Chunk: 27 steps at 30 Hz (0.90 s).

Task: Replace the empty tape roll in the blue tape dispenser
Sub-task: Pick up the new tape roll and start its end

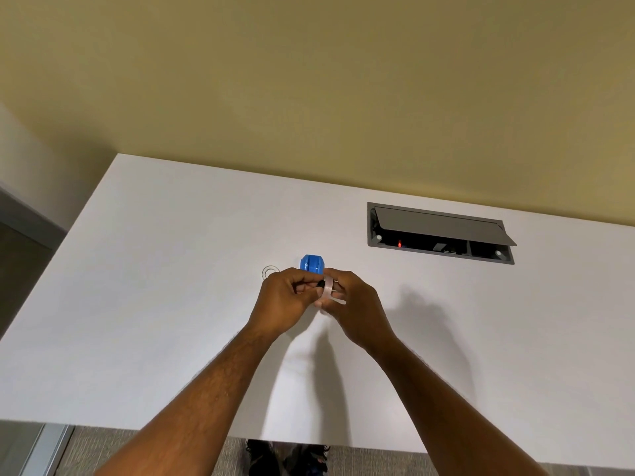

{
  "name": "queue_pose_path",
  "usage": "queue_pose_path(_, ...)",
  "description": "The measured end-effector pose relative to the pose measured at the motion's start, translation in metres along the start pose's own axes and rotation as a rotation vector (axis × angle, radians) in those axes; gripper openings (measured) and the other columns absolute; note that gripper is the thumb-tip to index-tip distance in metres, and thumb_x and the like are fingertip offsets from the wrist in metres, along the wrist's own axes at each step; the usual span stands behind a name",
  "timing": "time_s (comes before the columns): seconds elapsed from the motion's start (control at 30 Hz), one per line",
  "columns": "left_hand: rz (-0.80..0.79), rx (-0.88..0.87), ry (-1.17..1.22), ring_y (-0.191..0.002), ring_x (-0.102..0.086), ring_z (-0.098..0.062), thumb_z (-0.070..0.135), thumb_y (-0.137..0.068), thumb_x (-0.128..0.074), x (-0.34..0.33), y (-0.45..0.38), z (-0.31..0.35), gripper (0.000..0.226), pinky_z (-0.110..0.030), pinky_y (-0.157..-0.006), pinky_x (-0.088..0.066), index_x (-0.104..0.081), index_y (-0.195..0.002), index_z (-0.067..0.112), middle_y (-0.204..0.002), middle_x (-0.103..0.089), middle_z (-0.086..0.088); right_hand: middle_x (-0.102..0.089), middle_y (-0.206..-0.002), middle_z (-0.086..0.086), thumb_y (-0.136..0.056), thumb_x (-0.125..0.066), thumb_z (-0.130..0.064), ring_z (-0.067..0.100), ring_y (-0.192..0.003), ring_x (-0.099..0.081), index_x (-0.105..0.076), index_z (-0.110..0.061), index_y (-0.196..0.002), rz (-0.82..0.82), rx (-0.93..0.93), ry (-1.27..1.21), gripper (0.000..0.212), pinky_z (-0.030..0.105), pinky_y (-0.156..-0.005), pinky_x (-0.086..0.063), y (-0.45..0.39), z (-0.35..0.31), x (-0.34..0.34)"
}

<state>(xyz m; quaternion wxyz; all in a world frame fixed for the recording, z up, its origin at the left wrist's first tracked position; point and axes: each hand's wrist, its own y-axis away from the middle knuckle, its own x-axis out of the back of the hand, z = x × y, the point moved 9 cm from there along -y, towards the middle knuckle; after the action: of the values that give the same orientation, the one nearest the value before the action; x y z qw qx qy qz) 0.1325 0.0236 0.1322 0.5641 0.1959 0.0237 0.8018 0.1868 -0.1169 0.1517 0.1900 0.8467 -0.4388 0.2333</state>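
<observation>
The blue tape dispenser (311, 263) stands on the white table (171, 304), just beyond my fingers. Both hands meet over the table's middle. My right hand (357, 304) holds a clear tape roll (326, 290) on edge. My left hand (285, 300) pinches a small black piece (321, 284) at the roll's centre. A clear ring, the empty roll (269, 271), lies flat on the table left of the dispenser, partly hidden by my left hand.
A grey cable box (439, 235) with its lid propped open is sunk into the table at the back right. A yellow wall rises behind the table. The table's near edge runs below my forearms, with shoes and carpet under it.
</observation>
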Motion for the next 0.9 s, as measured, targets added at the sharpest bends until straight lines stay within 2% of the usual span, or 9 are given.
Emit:
queue_pose_path(0.13, -0.002, 0.05, 0.077, -0.087, -0.074, -0.009, 0.011, -0.08, -0.08, 0.003, -0.001, -0.004, 0.024, -0.036, -0.091, -0.059, -0.08, -0.101, 0.022, -0.09, -0.079, 0.007, -0.067, -0.113, -0.007, -0.079, -0.077, -0.021, 0.009, -0.101, -0.063, -0.061, -0.027, -0.124, -0.004, 0.025, 0.037, 0.049, 0.03, -0.092, -0.052, -0.001, -0.002, 0.0)
queue_pose_path(0.33, -0.05, 0.091, 0.107, -0.084, -0.076, -0.019, 0.014, -0.078, -0.084, 0.002, 0.002, -0.01, 0.022, -0.043, -0.091, -0.059, -0.081, -0.098, 0.021, -0.086, -0.08, 0.002, -0.065, -0.113, -0.005, -0.083, -0.073, -0.023, 0.007, -0.098, -0.062, -0.06, -0.022, -0.128, -0.081, 0.062, 0.099, 0.047, 0.025, -0.089, -0.05, 0.001, -0.005, -0.007)
queue_pose_path(0.43, -0.069, 0.111, 0.118, -0.084, -0.076, -0.02, 0.016, -0.077, -0.084, -0.001, 0.006, -0.017, 0.02, -0.042, -0.091, -0.059, -0.081, -0.097, 0.022, -0.086, -0.08, 0.002, -0.064, -0.115, -0.006, -0.084, -0.07, -0.026, 0.005, -0.1, -0.062, -0.06, -0.024, -0.126, -0.117, 0.068, 0.118, 0.043, 0.022, -0.089, -0.049, 0.005, -0.004, -0.013)
queue_pose_path(0.6, -0.057, 0.129, 0.14, -0.082, -0.076, -0.019, 0.012, -0.077, -0.084, -0.002, 0.012, -0.024, 0.019, -0.039, -0.088, -0.06, -0.081, -0.093, 0.022, -0.085, -0.08, 0.003, -0.063, -0.12, -0.006, -0.086, -0.069, -0.028, 0.008, -0.104, -0.063, -0.056, -0.024, -0.133, -0.14, 0.043, 0.117, 0.049, 0.023, -0.092, -0.049, 0.01, 0.003, -0.02)
queue_pose_path(0.77, -0.053, 0.142, 0.167, -0.081, -0.076, -0.016, 0.008, -0.078, -0.082, -0.002, 0.012, -0.028, 0.02, -0.034, -0.085, -0.061, -0.08, -0.096, 0.018, -0.085, -0.08, 0.002, -0.062, -0.123, -0.005, -0.085, -0.069, -0.027, 0.007, -0.104, -0.062, -0.053, -0.022, -0.137, -0.151, 0.035, 0.134, 0.054, 0.01, -0.088, -0.042, 0.008, 0.007, -0.023)
queue_pose_path(0.9, -0.045, 0.157, 0.184, -0.082, -0.076, -0.017, 0.006, -0.079, -0.081, -0.002, 0.014, -0.032, 0.02, -0.032, -0.083, -0.06, -0.078, -0.097, 0.015, -0.087, -0.08, 0.0, -0.063, -0.122, -0.005, -0.084, -0.069, -0.028, 0.008, -0.104, -0.062, -0.054, -0.023, -0.135, -0.16, 0.027, 0.129, 0.053, 0.019, -0.09, -0.047, 0.007, 0.009, -0.026)
